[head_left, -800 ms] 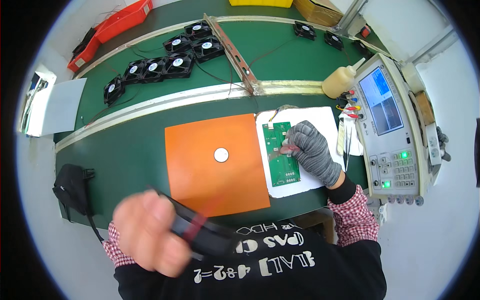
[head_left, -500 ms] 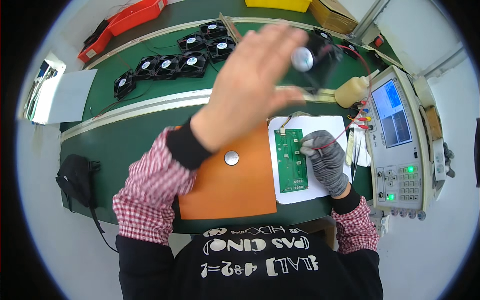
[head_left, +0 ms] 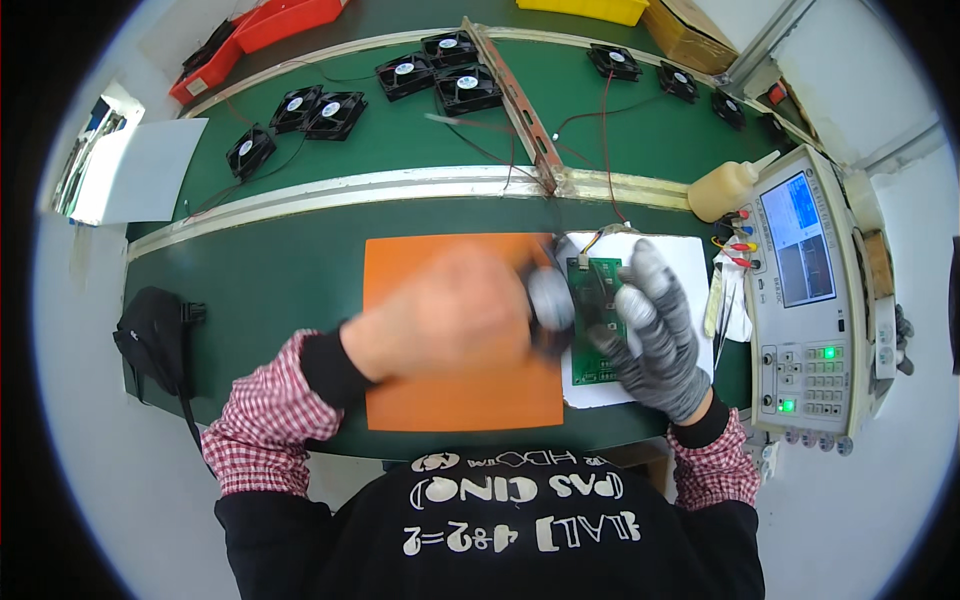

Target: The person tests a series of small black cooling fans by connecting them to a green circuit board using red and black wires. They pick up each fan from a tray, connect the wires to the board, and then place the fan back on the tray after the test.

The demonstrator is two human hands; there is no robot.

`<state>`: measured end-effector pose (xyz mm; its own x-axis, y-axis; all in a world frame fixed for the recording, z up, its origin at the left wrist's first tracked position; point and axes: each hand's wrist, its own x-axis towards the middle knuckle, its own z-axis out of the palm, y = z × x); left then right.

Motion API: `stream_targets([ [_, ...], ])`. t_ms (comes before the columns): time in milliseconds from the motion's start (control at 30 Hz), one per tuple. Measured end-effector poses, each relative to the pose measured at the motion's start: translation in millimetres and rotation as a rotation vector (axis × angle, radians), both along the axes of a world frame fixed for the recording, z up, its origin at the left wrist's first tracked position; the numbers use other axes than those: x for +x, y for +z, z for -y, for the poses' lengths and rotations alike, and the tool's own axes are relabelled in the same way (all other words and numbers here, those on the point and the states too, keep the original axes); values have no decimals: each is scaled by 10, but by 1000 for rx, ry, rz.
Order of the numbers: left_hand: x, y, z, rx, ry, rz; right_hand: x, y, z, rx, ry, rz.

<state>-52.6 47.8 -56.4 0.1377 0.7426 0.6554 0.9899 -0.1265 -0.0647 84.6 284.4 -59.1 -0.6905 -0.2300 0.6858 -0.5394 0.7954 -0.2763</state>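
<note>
A black square cooling fan [head_left: 550, 300] with a pale round label is at the right edge of the orange mat [head_left: 410, 405]. My bare left hand [head_left: 455, 310], smeared by motion, is closed on the fan's left side. My right hand [head_left: 660, 335], in a grey striped glove, is open with fingers apart, holding nothing. It hovers over the right side of the green circuit board [head_left: 590, 372], which lies on a white sheet [head_left: 690, 258]. A small connector with wires [head_left: 590, 243] is plugged in at the board's far end.
Several black fans [head_left: 335, 115] stand on the green shelf beyond, left of a metal divider [head_left: 515, 100]; several more [head_left: 612, 62] are to its right. A glue-coloured bottle [head_left: 720, 190] and a test instrument [head_left: 810, 300] with clip leads stand right. A black pouch [head_left: 155, 345] lies left.
My left hand has come back from the shelf to the mat with a fan. One more fan stands right of the divider, one fewer left. My right hand has let go of the red wire and opened.
</note>
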Motion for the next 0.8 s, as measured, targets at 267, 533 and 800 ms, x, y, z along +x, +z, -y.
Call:
stream_targets([
  [267, -406, 196, 621, 191, 700, -37, -8, -40, -334, 220, -318, 129],
  [533, 410, -81, 303, -147, 401, 391, -32, -343, -333, -688, -140, 604],
  [800, 262, 34, 201, -245, 363, 756, -6, -372, -328, -496, -106, 597],
])
